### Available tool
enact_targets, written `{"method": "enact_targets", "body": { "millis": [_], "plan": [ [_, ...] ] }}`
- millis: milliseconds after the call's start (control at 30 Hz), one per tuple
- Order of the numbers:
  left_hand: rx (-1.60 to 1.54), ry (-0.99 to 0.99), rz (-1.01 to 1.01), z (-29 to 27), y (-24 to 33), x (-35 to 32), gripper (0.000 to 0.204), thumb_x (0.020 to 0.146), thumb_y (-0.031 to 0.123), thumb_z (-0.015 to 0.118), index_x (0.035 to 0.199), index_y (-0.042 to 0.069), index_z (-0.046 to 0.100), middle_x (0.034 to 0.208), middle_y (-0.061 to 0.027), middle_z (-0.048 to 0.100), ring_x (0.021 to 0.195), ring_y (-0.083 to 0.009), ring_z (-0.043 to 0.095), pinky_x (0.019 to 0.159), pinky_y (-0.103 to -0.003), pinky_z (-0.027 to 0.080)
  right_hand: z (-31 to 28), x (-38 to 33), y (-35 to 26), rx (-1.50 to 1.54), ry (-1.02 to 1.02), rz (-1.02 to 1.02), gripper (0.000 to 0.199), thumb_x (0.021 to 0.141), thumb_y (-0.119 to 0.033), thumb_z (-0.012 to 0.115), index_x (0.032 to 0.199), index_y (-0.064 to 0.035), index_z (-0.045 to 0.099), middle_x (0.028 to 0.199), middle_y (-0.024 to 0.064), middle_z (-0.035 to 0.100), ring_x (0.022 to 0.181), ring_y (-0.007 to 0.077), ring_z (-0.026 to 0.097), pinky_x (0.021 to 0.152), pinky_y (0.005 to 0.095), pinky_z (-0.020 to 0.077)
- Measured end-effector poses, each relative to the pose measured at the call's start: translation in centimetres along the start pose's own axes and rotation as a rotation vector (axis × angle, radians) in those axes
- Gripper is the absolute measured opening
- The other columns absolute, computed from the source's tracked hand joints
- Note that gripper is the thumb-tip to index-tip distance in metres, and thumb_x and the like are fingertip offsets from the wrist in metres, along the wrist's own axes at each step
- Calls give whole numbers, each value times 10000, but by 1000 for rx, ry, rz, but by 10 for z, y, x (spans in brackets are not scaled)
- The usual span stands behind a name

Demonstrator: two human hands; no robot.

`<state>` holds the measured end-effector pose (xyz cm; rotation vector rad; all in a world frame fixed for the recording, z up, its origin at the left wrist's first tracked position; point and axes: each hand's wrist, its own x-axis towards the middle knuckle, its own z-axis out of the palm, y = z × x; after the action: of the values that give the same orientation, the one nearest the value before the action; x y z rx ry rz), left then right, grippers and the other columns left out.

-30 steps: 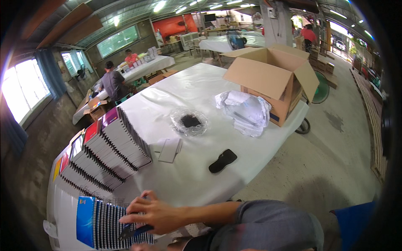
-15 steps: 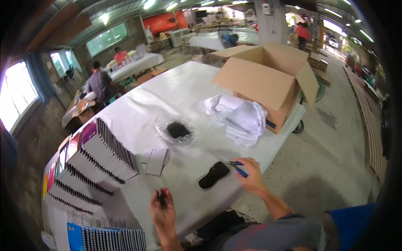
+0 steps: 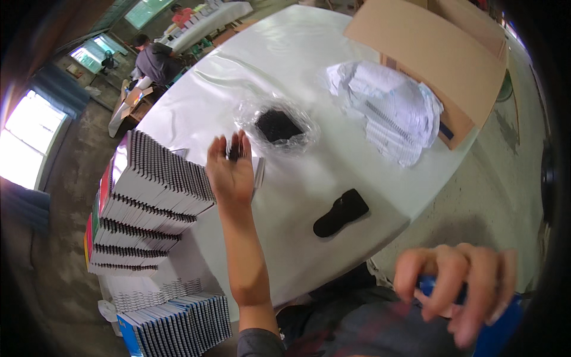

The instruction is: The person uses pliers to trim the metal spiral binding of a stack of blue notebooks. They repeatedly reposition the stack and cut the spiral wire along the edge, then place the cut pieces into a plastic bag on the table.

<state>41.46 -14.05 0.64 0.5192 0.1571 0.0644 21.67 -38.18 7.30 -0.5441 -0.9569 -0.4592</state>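
Observation:
My left hand reaches forward over the table, palm up, with its fingers bent around some small dark pieces too fine to name. It is beside a clear plastic bag with a black mass inside. Close to the camera at the lower right, my blurred right hand is closed around blue-handled pliers; their jaws are hidden. A flat black case lies on the white table between my hands. Just behind my left hand a small pale booklet partly shows.
High stacks of spiral-bound notebooks stand at the left, with blue-covered ones at the near left. Crumpled white wrapping lies against a large open cardboard box at the far right. A person sits at the far left.
My left hand has moved forward toward the plastic bag, still holding the dark pieces. My right hand has come back from beside the black case, toward the lower right, with the pliers.

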Motion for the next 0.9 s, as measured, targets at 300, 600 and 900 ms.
{"method": "enact_targets", "body": {
  "millis": [300,600,900],
  "plan": [
    [466,-97,16,49,-16,55,973,791,610,513,1480,110,42,1506,-254,-113,1400,-364,-155,1092,-518,-101,-12,19,16,111,5,-67,311,709,51,581,940,-126,471,932,41,525,674,166,468,616,350,370],
    [372,-241,299,57,-11,-15,422,930,326,498,1248,53,448,1265,-146,441,1227,-276,417,1051,-470,335,-17,22,11,79,6,-3,292,699,91,557,907,-98,476,898,52,531,636,175,484,558,344,380],
    [356,-430,438,32,0,-69,242,934,246,481,1120,94,507,1171,-74,536,1095,-227,524,896,-398,462,-14,18,13,116,0,14,278,689,131,533,875,-69,482,865,63,537,597,184,500,499,338,390]
  ]
}}
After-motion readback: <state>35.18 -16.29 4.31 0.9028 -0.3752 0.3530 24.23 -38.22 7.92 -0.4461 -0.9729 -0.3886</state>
